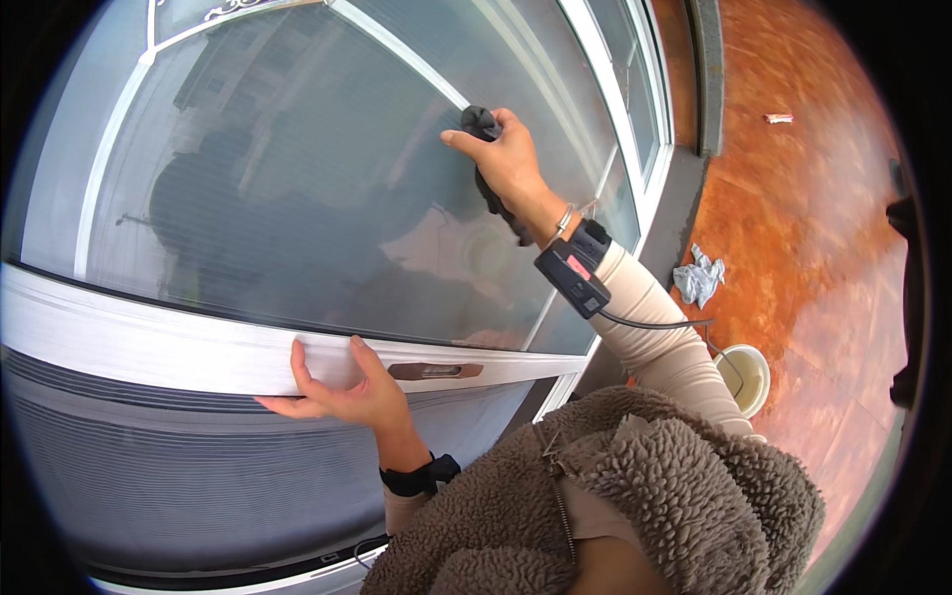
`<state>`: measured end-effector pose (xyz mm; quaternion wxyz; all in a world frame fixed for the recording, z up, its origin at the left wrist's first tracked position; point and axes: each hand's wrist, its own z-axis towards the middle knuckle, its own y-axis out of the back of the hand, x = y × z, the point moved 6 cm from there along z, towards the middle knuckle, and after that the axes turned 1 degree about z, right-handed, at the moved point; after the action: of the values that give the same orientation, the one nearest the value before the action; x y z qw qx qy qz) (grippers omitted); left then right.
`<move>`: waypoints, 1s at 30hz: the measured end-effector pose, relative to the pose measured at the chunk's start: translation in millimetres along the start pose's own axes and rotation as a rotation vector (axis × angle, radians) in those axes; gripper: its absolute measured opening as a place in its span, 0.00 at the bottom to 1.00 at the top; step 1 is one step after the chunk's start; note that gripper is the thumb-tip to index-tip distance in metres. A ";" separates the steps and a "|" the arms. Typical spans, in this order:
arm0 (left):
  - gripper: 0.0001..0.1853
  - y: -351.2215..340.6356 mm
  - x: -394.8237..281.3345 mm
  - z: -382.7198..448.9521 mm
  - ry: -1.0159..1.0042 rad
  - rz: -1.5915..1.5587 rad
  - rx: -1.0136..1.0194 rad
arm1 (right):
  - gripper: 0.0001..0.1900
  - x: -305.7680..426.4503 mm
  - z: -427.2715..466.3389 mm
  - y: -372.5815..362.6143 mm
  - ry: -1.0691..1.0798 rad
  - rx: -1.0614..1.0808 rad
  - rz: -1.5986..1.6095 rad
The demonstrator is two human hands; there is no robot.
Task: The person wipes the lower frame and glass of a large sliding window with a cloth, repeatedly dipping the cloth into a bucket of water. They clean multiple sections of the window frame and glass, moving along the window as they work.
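A large glass pane [327, 171] with white decorative bars fills the upper left, set in a white frame [149, 327]. My right hand [513, 156] grips a dark cloth [487, 186] against or just over the pane, thumb stretched out to the left. Around the white frame's edge, my left hand [357, 387] rests with fingers spread, close to a brown recessed latch [435, 370]. The palm side of the left hand shows, and it holds no loose object. Reflections of a person and a building show in the glass.
An insect screen panel [186, 461] lies below the frame. Past the sill [673, 208], a pale crumpled rag [699, 277], a cream bucket [744, 379] and a small wrapper [779, 118] are on the reddish-brown tiled floor [825, 297]. A cable [654, 324] runs from my right wrist device.
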<state>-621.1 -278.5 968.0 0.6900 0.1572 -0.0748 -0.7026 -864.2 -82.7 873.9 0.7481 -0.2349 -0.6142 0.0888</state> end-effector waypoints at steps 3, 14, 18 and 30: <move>0.33 -1.1 3.2 -0.8 0.012 -0.067 0.001 | 0.17 0.8 -1.6 -11.3 -0.052 0.024 0.082; 0.34 1.0 5.2 -2.2 -0.048 -0.031 0.017 | 0.12 24.6 -7.4 -19.3 -0.067 0.143 0.217; 0.34 1.5 5.2 -2.0 -0.054 0.008 0.005 | 0.12 19.1 -9.6 -15.6 -0.186 0.043 0.227; 0.34 -0.5 4.6 -1.9 -0.014 -0.048 0.002 | 0.12 21.6 -3.8 -19.7 -0.052 0.175 0.269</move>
<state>-621.0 -282.8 965.4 0.6722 0.1548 -0.0767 -0.7200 -858.7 -91.7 901.4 0.7310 -0.2464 -0.5863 0.2474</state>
